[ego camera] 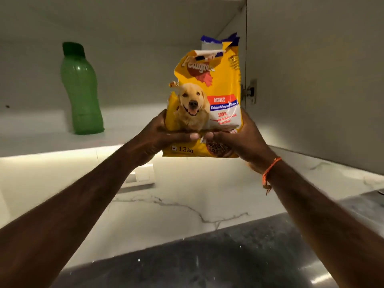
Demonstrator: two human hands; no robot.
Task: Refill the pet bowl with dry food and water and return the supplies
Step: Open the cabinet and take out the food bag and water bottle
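Two bare hands are raised in the middle of the frame, and a yellow plastic bag of dry dog food (204,104), printed with a golden dog and marked 1.2 kg, is held upright between them. The left hand (160,138) is wrapped around the bag's lower left edge, its thumb laid flat across the front; the right hand (239,140) is closed on the lower right edge in the same way, so that the two thumbs nearly meet at the bag's centre. Both hands are thus pressed against the bag from either side. An orange thread bracelet (270,169) is seen on the right wrist. The bag's top is torn open and crumpled, with a blue and white flap standing up.

The bag is held at the front edge of a white cabinet shelf (41,140), toward its right side, near the open cabinet door (311,80) and its metal hinge (250,92); whether its base touches the shelf cannot be told. On the same shelf, in the upper left of the frame and well apart from the bag, a translucent green plastic water bottle with a dark green cap (82,90) is stood upright.

Below, a white marble backsplash (187,196) with grey veins is lit from under the cabinet, and a dark speckled stone desk (207,260) fills the lower part of the frame.
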